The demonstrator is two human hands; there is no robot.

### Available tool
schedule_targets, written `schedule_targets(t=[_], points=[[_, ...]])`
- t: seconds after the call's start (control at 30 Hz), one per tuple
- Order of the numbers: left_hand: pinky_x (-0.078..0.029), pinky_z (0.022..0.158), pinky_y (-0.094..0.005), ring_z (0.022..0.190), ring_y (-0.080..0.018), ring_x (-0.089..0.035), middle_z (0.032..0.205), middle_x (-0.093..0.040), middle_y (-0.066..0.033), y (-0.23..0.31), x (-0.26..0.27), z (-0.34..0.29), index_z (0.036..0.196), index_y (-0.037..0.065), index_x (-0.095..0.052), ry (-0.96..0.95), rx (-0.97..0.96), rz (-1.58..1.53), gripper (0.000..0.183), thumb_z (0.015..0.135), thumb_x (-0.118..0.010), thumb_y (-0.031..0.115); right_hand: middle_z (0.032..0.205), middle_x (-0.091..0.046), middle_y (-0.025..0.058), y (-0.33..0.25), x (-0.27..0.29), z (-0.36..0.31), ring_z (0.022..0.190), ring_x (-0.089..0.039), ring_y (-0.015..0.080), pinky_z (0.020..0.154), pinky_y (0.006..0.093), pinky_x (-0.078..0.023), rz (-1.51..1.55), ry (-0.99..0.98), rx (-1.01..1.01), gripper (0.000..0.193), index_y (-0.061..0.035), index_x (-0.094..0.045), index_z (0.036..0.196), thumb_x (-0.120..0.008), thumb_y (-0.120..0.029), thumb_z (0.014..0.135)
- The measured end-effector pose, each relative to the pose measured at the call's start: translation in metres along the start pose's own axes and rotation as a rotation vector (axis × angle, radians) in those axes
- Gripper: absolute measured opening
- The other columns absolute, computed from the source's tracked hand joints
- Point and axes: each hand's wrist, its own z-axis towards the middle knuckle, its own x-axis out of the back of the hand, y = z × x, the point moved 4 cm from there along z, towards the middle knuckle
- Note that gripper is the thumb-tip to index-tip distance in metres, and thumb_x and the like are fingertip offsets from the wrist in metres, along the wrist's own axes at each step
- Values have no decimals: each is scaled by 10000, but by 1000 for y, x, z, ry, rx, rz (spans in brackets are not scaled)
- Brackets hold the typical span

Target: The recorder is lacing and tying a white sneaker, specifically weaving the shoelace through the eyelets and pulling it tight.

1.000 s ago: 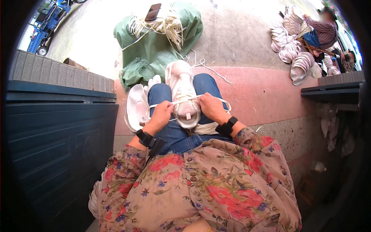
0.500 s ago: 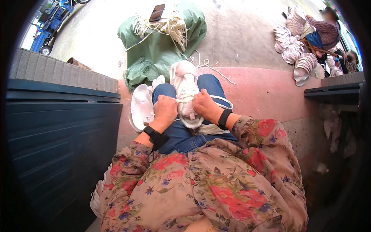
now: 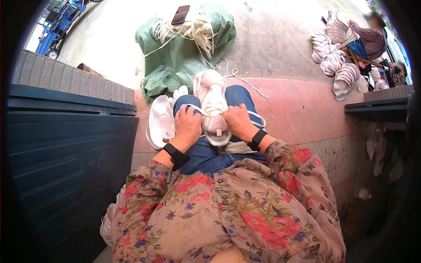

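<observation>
Between my knees rests a white and pale pink shoe upper point(image 3: 209, 87), its toe pointing away from me and its heel tab near. A white shoelace point(image 3: 259, 117) runs through it. My left hand point(image 3: 188, 126) is closed on the lace at the left of the upper, and my right hand point(image 3: 239, 122) grips it at the right. The lace stretches across the upper between them, and a loop hangs beyond my right hand over the knee. Left of my left knee lies another white upper point(image 3: 160, 122) with a pink lining.
Ahead, a green sack point(image 3: 164, 61) bears a bundle of cream laces point(image 3: 199, 33) and a black phone point(image 3: 180, 15). Dark blue door panels point(image 3: 70, 162) stand at my left. At the far right a person point(image 3: 368, 39) sits by stacks of uppers point(image 3: 345, 79).
My hands have moved apart, the right one farther to the right, drawing the lace outward over the upper. The upper stays between my knees.
</observation>
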Motion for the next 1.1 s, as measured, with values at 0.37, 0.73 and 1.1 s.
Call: schedule_targets(t=[0.37, 0.73, 1.1], points=[[-381, 688, -375, 803, -263, -476, 741, -549, -82, -1, -2, 11, 697, 71, -597, -136, -91, 25, 91, 641, -528, 92, 691, -549, 75, 4, 1, -6, 677, -549, 232, 638, 364, -349, 60, 50, -32, 49, -87, -569, 661, -526, -67, 654], [-384, 658, -387, 793, -264, -503, 683, -579, -92, 11, 0, 25, 647, 61, -609, -279, -57, 124, 89, 645, -546, 123, 694, -493, 48, 11, 13, -12, 712, -484, 220, 662, 350, -340, 46, 293, -70, 102, -85, -548, 647, -565, -172, 698], [-342, 650, -367, 762, -219, -487, 650, -553, -50, 19, 0, 16, 610, 77, -582, -5, -71, 92, 179, 652, -640, 241, 666, -514, 52, 1, 17, -15, 710, -478, 205, 677, 362, -315, -33, 186, -67, 234, -82, -588, 603, -579, -281, 726]])
